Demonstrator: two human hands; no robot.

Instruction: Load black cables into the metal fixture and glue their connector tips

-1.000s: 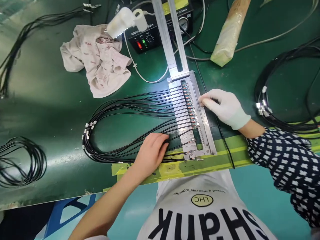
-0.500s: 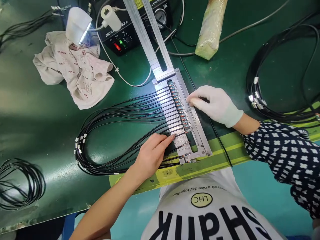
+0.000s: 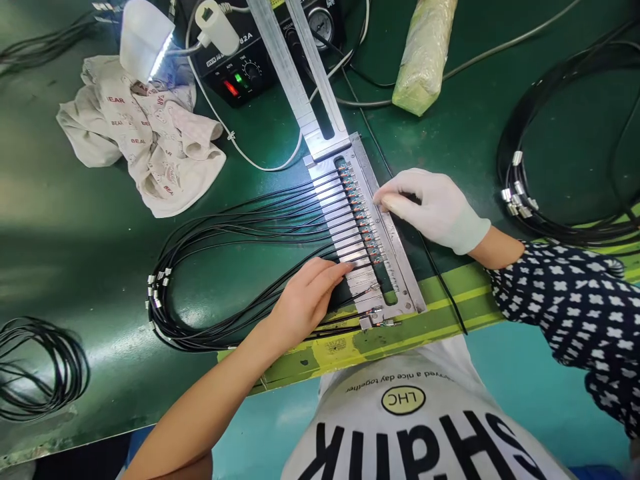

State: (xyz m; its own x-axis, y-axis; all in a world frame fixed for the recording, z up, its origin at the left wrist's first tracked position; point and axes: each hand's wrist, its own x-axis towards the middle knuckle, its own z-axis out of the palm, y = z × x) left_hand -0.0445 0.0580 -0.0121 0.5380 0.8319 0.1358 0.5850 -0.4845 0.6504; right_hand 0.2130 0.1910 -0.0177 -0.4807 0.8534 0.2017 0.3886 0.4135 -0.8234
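A slotted metal fixture (image 3: 360, 280) lies slanted in front of me, holding a row of black cables (image 3: 280, 200) side by side. Their stripped ends with small connectors (image 3: 356, 200) lie along its slot. My bare left hand (image 3: 305, 300) reaches over the lower cables, thumb and forefinger closed on one black cable near the slot's lower part. My right hand (image 3: 430, 207), in a white glove, has its fingertips pinched together on the fixture's right rail. Anything small between those fingertips is hidden. The cables loop away left in a bundle with white tags (image 3: 160, 287).
A long slotted metal bar (image 3: 285, 73) extends from the fixture's top. Behind stand a black control box (image 3: 250, 70), a white lamp (image 3: 145, 40) and a wrapped block (image 3: 425, 60). A crumpled cloth (image 3: 145, 140) lies left. Coiled cables (image 3: 515, 173) lie right, another coil (image 3: 40, 367) lower left.
My left hand has shifted slightly up, its fingertips still at the lower cables. The right hand stays at the rail. The view has moved a little.
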